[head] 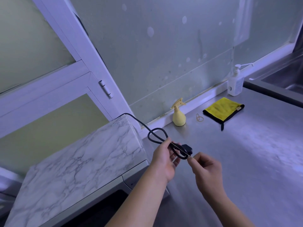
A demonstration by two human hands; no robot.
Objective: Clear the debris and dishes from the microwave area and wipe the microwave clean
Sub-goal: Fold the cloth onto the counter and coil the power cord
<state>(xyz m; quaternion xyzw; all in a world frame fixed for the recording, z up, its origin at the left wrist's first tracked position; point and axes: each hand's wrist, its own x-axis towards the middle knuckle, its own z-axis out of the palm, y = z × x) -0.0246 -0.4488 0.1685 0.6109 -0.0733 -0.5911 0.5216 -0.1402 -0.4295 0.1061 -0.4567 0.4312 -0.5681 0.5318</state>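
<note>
the fingers of the left hand [164, 158] grip the looped black power cord [148, 135] at 3 o'clock of the marble-topped microwave [73, 169]. the fingers of the right hand [206, 171] pinch a thin rubber band [180, 149] stretched across the cord. the yellow cloth [223, 108] lies on the bench [246, 161] at 1 o'clock.

Steel counter [246, 161] — carries microwave [73, 161], spray bottle [179, 115], rubber bands [199, 117], cloth [223, 110], pump bottle [235, 82].

The left hand [164, 161] and right hand [207, 172] are bare, like both forearms [139, 199].
</note>
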